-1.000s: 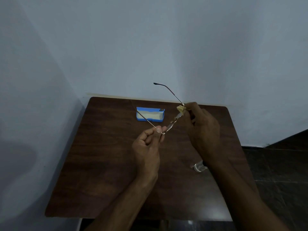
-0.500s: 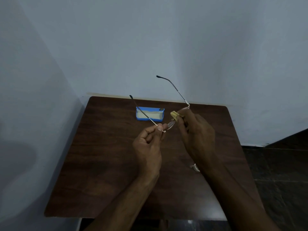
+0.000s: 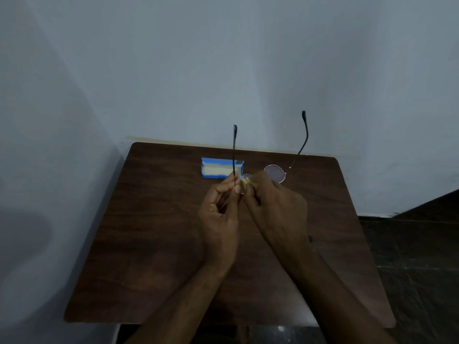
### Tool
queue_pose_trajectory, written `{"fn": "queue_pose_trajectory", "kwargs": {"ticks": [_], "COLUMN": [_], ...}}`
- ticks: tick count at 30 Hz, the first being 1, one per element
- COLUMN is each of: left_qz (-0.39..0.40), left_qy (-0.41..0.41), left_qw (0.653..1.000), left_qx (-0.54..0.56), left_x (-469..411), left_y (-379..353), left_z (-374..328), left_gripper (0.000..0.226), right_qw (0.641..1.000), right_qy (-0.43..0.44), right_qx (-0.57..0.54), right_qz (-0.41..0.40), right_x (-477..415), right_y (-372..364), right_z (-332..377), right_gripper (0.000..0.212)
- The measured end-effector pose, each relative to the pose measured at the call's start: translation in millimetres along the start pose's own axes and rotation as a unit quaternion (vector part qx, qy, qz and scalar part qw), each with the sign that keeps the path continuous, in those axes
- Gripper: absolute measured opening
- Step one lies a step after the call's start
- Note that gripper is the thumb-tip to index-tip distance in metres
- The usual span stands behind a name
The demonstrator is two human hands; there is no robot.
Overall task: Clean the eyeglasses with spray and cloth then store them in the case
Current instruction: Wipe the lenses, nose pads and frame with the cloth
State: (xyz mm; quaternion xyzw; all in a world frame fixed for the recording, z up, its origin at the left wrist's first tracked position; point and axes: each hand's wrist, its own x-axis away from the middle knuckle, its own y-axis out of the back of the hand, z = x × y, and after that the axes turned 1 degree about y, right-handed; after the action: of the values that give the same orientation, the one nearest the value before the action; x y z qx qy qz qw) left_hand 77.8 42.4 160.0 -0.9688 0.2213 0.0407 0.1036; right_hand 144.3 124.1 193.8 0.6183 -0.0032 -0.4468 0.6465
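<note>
Thin-rimmed round eyeglasses [image 3: 275, 173] are held up over the table, both temple arms pointing up and away from me. My left hand [image 3: 219, 207] pinches the frame at the left hinge. My right hand [image 3: 275, 202] presses a small yellow cloth [image 3: 246, 181] onto the left lens; the right lens is bare. The open blue case [image 3: 218, 168] with a pale lining lies on the table behind my hands. My right forearm hides the spray bottle.
The dark wooden table [image 3: 154, 232] stands in a corner against pale walls on the left and behind. A dark floor [image 3: 417, 256] lies to the right of the table.
The glasses have turned so both temple arms now point up and away. My right hand with the cloth has shifted from the right lens side to the left lens, next to my left hand.
</note>
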Motion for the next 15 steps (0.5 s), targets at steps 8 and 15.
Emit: {"fn": "queue_pose_trajectory", "kwargs": {"ticks": [8, 15], "left_qz": [0.022, 0.044], "left_qy": [-0.078, -0.109], "left_qw": [0.994, 0.988], "left_qx": [-0.07, -0.1], "left_x": [-2, 1], "left_y": [12, 14], "left_z": [6, 3], "left_gripper": [0.016, 0.016], "right_qw": [0.999, 0.999], "right_qy": [0.012, 0.037], "right_qx": [-0.039, 0.012], "right_qz": [0.032, 0.03], "right_x": [0, -5], "right_y": [-5, -1], "right_z": [1, 2], "right_gripper": [0.024, 0.029]}}
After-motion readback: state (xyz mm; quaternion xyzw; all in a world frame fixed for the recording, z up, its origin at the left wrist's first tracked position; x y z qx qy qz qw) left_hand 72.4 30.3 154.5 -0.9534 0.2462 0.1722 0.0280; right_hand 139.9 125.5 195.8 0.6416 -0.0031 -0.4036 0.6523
